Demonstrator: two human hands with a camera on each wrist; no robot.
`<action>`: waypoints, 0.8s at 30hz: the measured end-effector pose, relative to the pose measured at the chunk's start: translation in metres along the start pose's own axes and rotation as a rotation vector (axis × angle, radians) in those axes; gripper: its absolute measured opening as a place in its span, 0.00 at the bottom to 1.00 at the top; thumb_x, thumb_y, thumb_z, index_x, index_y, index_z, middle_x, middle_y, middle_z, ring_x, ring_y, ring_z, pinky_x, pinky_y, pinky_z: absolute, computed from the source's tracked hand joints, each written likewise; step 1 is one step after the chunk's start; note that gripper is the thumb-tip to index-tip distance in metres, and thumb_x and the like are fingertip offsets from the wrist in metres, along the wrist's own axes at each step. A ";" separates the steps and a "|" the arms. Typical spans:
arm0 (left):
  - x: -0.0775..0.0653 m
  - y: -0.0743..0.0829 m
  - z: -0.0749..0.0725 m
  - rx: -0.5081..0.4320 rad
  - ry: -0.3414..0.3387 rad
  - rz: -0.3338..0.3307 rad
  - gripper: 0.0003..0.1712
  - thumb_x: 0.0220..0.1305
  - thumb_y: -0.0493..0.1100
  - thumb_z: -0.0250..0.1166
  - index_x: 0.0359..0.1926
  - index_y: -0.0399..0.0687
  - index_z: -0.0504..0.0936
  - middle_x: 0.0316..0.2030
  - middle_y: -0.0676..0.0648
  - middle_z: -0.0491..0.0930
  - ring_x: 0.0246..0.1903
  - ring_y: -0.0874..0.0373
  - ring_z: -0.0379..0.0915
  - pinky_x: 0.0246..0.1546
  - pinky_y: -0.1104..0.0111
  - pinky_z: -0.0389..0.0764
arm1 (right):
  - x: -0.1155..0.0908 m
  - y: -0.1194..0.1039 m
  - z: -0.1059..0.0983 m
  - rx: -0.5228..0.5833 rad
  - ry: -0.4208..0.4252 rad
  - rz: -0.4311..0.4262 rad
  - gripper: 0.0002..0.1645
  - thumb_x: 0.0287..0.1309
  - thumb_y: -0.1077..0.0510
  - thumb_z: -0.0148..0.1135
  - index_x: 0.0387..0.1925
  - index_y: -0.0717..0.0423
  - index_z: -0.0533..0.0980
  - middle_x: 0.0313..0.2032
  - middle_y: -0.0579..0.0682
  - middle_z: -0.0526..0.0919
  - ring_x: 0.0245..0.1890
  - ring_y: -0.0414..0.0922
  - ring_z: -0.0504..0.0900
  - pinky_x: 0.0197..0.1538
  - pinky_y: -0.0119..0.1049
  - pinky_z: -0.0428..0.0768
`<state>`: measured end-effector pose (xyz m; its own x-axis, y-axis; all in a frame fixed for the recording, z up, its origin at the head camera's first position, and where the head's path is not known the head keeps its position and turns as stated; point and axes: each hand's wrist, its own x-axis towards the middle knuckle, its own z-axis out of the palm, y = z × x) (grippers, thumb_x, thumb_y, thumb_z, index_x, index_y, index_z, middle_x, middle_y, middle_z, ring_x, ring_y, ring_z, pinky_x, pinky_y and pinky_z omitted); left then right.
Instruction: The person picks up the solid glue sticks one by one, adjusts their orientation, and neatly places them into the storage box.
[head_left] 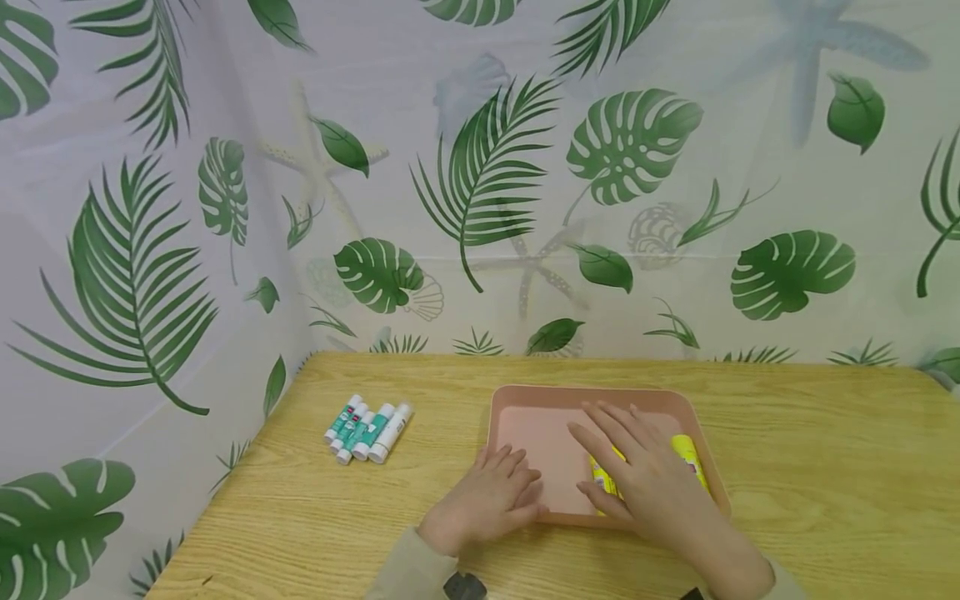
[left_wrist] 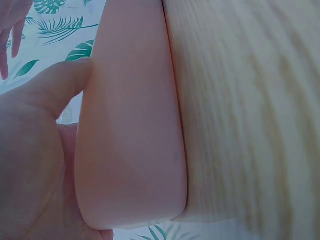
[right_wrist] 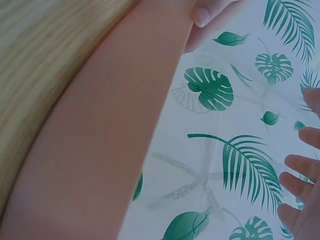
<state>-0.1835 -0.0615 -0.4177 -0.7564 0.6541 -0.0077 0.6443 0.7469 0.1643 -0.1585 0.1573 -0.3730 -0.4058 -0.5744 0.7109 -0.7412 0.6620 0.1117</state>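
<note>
A shallow pink tray lies on the wooden table. My left hand rests at its near left corner, fingers loosely spread and thumb touching the front rim. Over the tray's right half hovers my right hand, fingers extended and apart, holding nothing. Beneath and beside it, yellow glue sticks lie in the tray, partly hidden by the hand. In the left wrist view, the left thumb meets the rim of the tray's outer wall. The right wrist view has the right fingers clear of the wall.
To the left on the table, several teal-and-white glue sticks lie side by side in a group. Behind the table hangs a leaf-patterned cloth, which also runs along the left side.
</note>
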 end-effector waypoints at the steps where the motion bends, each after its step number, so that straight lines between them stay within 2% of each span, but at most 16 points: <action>1: 0.000 0.000 0.000 0.000 0.001 0.000 0.28 0.64 0.60 0.43 0.57 0.50 0.69 0.61 0.43 0.60 0.62 0.48 0.49 0.60 0.52 0.49 | -0.003 0.000 -0.001 -0.005 -0.030 0.011 0.33 0.64 0.40 0.32 0.53 0.60 0.68 0.56 0.59 0.67 0.55 0.55 0.65 0.60 0.45 0.57; 3: 0.000 0.000 0.000 -0.001 0.000 -0.001 0.28 0.64 0.60 0.43 0.57 0.50 0.69 0.61 0.43 0.60 0.62 0.47 0.49 0.60 0.52 0.48 | -0.008 0.002 -0.002 -0.007 -0.071 0.029 0.35 0.63 0.38 0.33 0.56 0.60 0.66 0.60 0.58 0.63 0.58 0.54 0.61 0.63 0.44 0.50; 11: 0.000 0.000 0.001 -0.012 -0.011 -0.008 0.29 0.64 0.61 0.42 0.57 0.50 0.69 0.62 0.43 0.59 0.63 0.48 0.48 0.60 0.53 0.47 | -0.028 0.014 -0.007 -0.036 -0.123 0.040 0.42 0.61 0.34 0.31 0.64 0.60 0.53 0.65 0.56 0.52 0.63 0.53 0.53 0.64 0.43 0.42; 15: 0.000 0.000 0.000 -0.013 -0.014 -0.005 0.29 0.64 0.61 0.42 0.58 0.50 0.69 0.62 0.43 0.59 0.63 0.47 0.48 0.60 0.52 0.46 | -0.037 0.022 -0.010 -0.031 -0.155 0.061 0.43 0.61 0.34 0.32 0.65 0.61 0.51 0.65 0.58 0.52 0.62 0.54 0.54 0.64 0.41 0.41; 17: 0.001 0.000 0.000 -0.014 -0.013 -0.001 0.29 0.64 0.60 0.42 0.58 0.49 0.68 0.62 0.42 0.59 0.63 0.47 0.48 0.60 0.52 0.46 | -0.042 0.026 -0.013 -0.021 -0.187 0.089 0.43 0.60 0.35 0.37 0.64 0.63 0.53 0.63 0.59 0.55 0.60 0.55 0.57 0.64 0.39 0.40; 18: 0.001 0.000 0.000 -0.016 -0.012 0.001 0.29 0.64 0.60 0.42 0.58 0.49 0.69 0.62 0.42 0.59 0.63 0.47 0.48 0.60 0.52 0.46 | -0.044 0.027 -0.014 -0.020 -0.208 0.106 0.43 0.59 0.36 0.42 0.63 0.64 0.55 0.62 0.60 0.57 0.59 0.56 0.57 0.64 0.39 0.40; 21: 0.000 0.000 0.000 -0.016 -0.011 0.005 0.29 0.65 0.60 0.42 0.58 0.49 0.69 0.62 0.42 0.59 0.63 0.47 0.48 0.60 0.52 0.46 | -0.050 0.033 -0.019 -0.019 -0.310 0.192 0.41 0.54 0.40 0.55 0.58 0.67 0.62 0.59 0.62 0.60 0.57 0.57 0.60 0.62 0.46 0.52; 24: 0.001 0.001 0.000 -0.023 -0.015 0.003 0.29 0.65 0.60 0.42 0.58 0.48 0.69 0.62 0.42 0.59 0.63 0.47 0.47 0.60 0.52 0.45 | -0.055 0.037 -0.023 -0.019 -0.426 0.308 0.40 0.49 0.43 0.61 0.56 0.67 0.65 0.59 0.63 0.61 0.56 0.60 0.62 0.55 0.53 0.62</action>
<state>-0.1836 -0.0606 -0.4178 -0.7524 0.6583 -0.0220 0.6438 0.7421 0.1867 -0.1515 0.2239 -0.3921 -0.7876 -0.4943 0.3680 -0.5452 0.8373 -0.0422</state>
